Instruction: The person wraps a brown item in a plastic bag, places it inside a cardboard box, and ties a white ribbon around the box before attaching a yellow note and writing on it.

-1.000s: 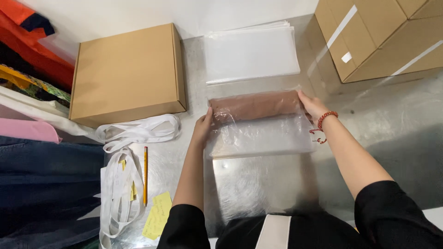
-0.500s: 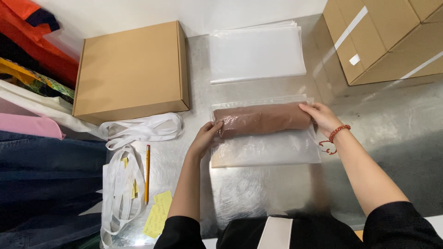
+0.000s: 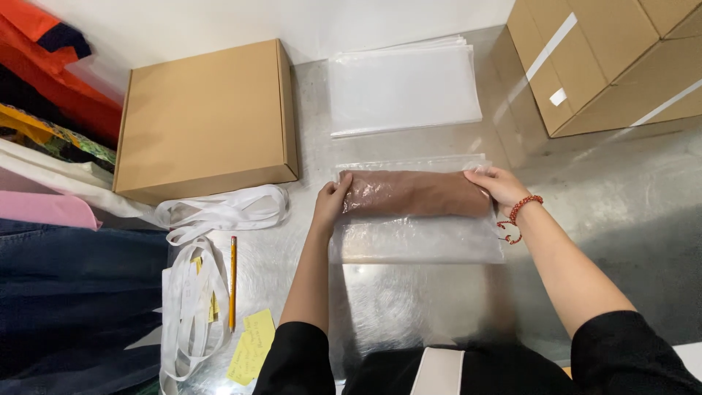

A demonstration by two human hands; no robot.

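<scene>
Both hands — left hand point(image 3: 333, 201), right hand point(image 3: 497, 186) — are gripping the bagged brown garment point(image 3: 415, 194), rolling it; flattening the clear bag point(image 3: 417, 238) likely follows.

Both arms reach forward from the near edge, sleeved in black to the elbow, forearms bare. The left hand point(image 3: 333, 201) stands on its edge, palm facing right, fingers curled in a loose grip. The right hand point(image 3: 499, 187) lies palm down, fingers stretched left, a red bead bracelet point(image 3: 521, 212) at the wrist. The hands are well apart, level with each other.
</scene>
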